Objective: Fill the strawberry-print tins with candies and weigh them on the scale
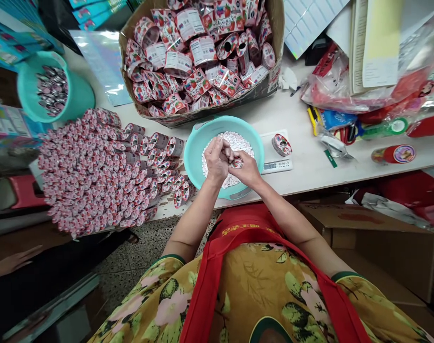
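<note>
Over a turquoise basin (192, 155) of small white candies (242, 143), my two hands meet. My right hand (248, 170) is closed round a small strawberry-printed container (237, 163), mostly covered by the fingers. My left hand (217, 159) is cupped with curled fingers just beside and above that container; whatever lies in its palm is hidden. To the right of the basin, a similar printed container (281, 144) stands on a white digital scale (283, 165), partly behind the basin.
A cardboard box (202, 116) of printed containers stands behind the basin. Many more containers (95, 176) crowd the table's left side. A turquoise bucket (81, 97) holds shiny pieces. Tape, a cutter (314, 120) and a jar (393, 154) lie right. Another person's hand (18, 262) shows lower left.
</note>
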`<control>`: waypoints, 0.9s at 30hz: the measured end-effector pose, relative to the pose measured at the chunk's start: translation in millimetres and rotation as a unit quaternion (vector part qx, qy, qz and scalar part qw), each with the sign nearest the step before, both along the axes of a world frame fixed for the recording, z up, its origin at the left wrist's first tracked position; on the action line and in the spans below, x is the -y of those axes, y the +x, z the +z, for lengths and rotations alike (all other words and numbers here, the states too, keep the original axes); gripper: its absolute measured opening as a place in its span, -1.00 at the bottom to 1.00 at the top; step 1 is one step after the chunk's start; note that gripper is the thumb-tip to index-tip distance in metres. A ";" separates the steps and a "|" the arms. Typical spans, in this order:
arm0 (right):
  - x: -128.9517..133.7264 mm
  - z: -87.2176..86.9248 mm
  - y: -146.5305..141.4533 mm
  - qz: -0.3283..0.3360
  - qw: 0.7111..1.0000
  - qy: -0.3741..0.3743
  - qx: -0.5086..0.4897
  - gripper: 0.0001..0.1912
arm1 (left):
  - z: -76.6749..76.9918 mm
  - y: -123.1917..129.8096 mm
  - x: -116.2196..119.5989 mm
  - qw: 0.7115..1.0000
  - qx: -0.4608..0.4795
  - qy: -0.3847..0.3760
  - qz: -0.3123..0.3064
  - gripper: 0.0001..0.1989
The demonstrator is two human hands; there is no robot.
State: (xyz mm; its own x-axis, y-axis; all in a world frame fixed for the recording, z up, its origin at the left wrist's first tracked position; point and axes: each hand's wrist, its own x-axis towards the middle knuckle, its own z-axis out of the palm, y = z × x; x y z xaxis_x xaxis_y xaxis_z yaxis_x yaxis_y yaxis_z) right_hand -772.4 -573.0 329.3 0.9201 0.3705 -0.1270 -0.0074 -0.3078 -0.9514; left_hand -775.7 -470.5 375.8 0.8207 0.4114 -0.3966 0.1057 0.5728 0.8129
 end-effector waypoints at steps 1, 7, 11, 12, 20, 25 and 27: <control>0.6 -0.9 1.5 -0.003 1.000 0.003 -0.001 -0.76 | 2.4 1.5 0.0 1.000 -0.001 -0.008 -0.003 -0.61; 31.0 14.0 5.0 -0.004 0.998 0.055 -0.007 -0.62 | 4.5 20.1 -10.4 0.996 0.004 0.068 0.049 -0.70; 103.4 32.3 -7.8 -0.053 0.996 0.069 -0.011 -0.56 | -20.3 47.0 5.0 0.941 0.055 0.321 -0.085 -0.92; 124.9 33.2 -10.1 -0.111 0.992 0.056 -0.013 -0.54 | -29.2 55.3 17.0 0.904 0.080 0.383 -0.173 -0.98; 187.6 -12.1 32.6 -0.379 0.924 -0.052 0.023 -0.51 | -63.2 118.5 90.1 0.650 0.152 0.555 -0.496 -0.72; 139.8 -53.5 75.0 -0.244 0.963 -0.080 0.080 -0.52 | -37.3 97.8 9.1 0.842 0.135 0.429 -0.298 -0.46; 129.1 -60.0 82.7 -0.217 0.968 -0.100 0.082 -0.53 | -32.7 74.8 -22.3 0.885 0.098 0.377 -0.254 -0.46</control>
